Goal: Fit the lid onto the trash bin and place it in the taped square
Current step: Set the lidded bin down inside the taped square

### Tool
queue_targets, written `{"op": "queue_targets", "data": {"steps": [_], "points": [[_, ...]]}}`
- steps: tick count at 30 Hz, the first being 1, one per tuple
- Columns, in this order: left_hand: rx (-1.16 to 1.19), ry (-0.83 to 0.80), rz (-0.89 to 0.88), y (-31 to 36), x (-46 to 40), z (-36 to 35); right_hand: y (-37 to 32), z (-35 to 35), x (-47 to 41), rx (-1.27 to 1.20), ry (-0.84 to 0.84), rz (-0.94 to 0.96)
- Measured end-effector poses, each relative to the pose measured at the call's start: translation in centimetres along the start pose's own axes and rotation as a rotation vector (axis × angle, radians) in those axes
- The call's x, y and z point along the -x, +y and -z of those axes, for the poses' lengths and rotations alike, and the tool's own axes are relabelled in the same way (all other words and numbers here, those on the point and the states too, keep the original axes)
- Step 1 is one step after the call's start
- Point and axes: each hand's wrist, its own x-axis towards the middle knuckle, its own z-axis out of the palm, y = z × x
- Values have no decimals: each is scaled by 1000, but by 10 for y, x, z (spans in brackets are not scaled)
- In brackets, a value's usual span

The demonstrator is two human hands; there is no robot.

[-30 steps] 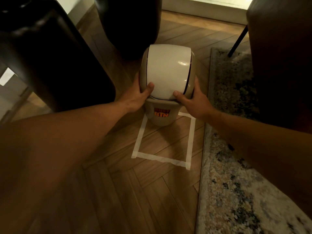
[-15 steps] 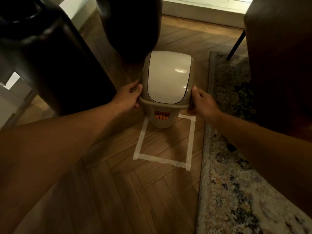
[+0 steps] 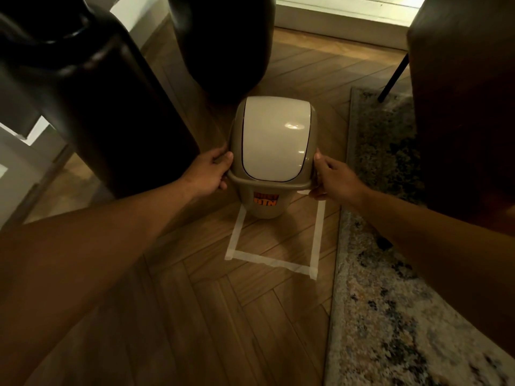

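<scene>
A small beige trash bin [image 3: 264, 208] with an orange label stands at the far end of a white taped square [image 3: 269, 260] on the wooden floor. Its domed lid [image 3: 274, 140] with a cream swing flap sits on top of the bin. My left hand [image 3: 210, 172] grips the lid's left rim and my right hand [image 3: 333, 178] grips the right rim. The far side of the square is hidden behind the bin.
A dark leather armchair [image 3: 83, 87] stands close on the left and another dark rounded seat [image 3: 223, 37] is behind the bin. A patterned rug [image 3: 390, 302] runs along the right, with a brown chair [image 3: 462, 107] and its black leg [image 3: 393, 79] above it.
My hands slid from the front of the swing flap out to the sides of the lid rim. The bin now sits a bit lower in the view.
</scene>
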Motion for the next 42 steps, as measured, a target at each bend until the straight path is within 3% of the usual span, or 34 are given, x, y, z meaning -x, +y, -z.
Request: {"op": "queue_targets", "data": {"steps": [20, 39, 42], "points": [[7, -81, 33, 5, 35, -13, 15, 12, 44, 67, -45, -15], [15, -176, 26, 2, 66, -32, 40, 24, 91, 17, 13, -22], [-76, -183, -11, 2, 65, -32, 45, 21, 93, 75, 25, 13]]}}
